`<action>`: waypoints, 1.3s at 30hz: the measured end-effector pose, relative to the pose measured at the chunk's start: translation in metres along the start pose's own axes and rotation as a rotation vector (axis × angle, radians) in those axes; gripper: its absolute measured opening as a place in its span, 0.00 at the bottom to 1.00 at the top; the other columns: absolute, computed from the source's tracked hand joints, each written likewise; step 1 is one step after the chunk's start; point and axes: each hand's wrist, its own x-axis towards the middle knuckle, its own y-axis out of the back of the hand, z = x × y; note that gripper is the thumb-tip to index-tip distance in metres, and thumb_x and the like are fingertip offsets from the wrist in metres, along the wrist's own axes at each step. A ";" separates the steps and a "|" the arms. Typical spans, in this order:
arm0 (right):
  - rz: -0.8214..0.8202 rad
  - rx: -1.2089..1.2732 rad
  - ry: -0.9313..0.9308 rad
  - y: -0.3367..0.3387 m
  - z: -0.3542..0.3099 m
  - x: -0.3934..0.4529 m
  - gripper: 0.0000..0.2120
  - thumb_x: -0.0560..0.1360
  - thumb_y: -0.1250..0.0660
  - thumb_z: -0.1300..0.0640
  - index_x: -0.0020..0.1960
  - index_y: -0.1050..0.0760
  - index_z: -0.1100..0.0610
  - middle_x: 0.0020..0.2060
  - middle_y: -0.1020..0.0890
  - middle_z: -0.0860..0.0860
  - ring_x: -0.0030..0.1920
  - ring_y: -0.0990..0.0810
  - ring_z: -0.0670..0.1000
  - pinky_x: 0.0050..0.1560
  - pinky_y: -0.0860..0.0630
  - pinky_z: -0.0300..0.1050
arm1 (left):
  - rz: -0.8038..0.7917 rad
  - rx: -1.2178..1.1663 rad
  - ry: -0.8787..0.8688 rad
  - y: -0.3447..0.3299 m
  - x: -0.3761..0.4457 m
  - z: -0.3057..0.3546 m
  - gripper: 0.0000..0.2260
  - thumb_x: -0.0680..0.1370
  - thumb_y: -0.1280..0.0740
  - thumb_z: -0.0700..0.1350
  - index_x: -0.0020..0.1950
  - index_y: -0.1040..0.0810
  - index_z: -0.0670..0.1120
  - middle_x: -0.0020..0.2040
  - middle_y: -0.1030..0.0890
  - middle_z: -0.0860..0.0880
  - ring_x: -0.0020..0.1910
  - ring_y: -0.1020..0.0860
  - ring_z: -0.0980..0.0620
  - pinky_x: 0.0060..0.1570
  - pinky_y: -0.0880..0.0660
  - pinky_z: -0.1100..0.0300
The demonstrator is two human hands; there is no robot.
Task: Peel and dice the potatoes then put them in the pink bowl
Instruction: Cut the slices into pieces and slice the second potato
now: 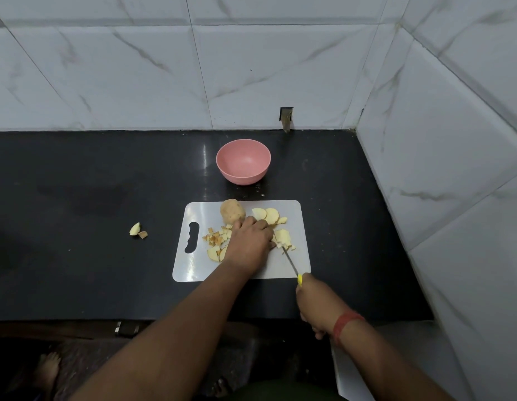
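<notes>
Lying on a black polished countertop [92,183], a white plastic cutting board [292,264] with rounded corners and a wavy handle slot at its nine o'clock edge is seen at the centre of the view. At twelve o'clock from the board, apart from it, a matte pink bowl [243,161] is set upright near the wall; nothing is seen inside it. An unpeeled whole potato [232,214], brown and rough-skinned, is placed on the board's far edge, with pale round slices [268,214] just beside it at three o'clock. Small diced cubes and peel bits [215,237] are scattered toward nine o'clock of the left hand [248,244], which is laid palm down over the middle of the board. Its fingers are curled onto a pale potato piece [282,237], partly hidden by the hand. The right hand [315,302] is wrapped round the yellow handle of a knife [292,263], at five o'clock from the board; the thin blade is angled up to the pale piece. A red band [345,325] is worn at that wrist. Two stray potato scraps [137,230] are seen on the counter, well apart at nine o'clock. White marble-veined tiles [251,68] are fitted behind and at three o'clock.
</notes>
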 end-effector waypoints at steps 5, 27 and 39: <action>0.063 0.105 -0.034 0.013 -0.011 0.005 0.09 0.82 0.48 0.59 0.58 0.33 0.60 0.45 0.21 0.61 0.34 0.24 0.57 0.36 0.21 0.52 | 0.009 -0.016 0.029 0.004 -0.002 0.000 0.12 0.82 0.38 0.54 0.61 0.24 0.50 0.61 0.22 0.51 0.60 0.29 0.48 0.61 0.36 0.50; 0.049 0.206 -0.051 0.037 -0.012 0.014 0.08 0.82 0.49 0.56 0.57 0.35 0.56 0.44 0.20 0.59 0.27 0.25 0.54 0.29 0.22 0.44 | 0.024 0.058 -0.148 0.000 0.000 0.004 0.16 0.81 0.40 0.44 0.68 0.27 0.48 0.64 0.25 0.47 0.62 0.29 0.46 0.66 0.36 0.46; 0.124 0.295 0.034 0.042 -0.009 0.018 0.08 0.82 0.49 0.53 0.52 0.34 0.55 0.40 0.20 0.58 0.23 0.28 0.52 0.24 0.27 0.41 | 0.004 0.175 -0.313 -0.015 0.006 0.020 0.08 0.80 0.37 0.44 0.56 0.20 0.47 0.56 0.21 0.46 0.59 0.24 0.44 0.72 0.35 0.45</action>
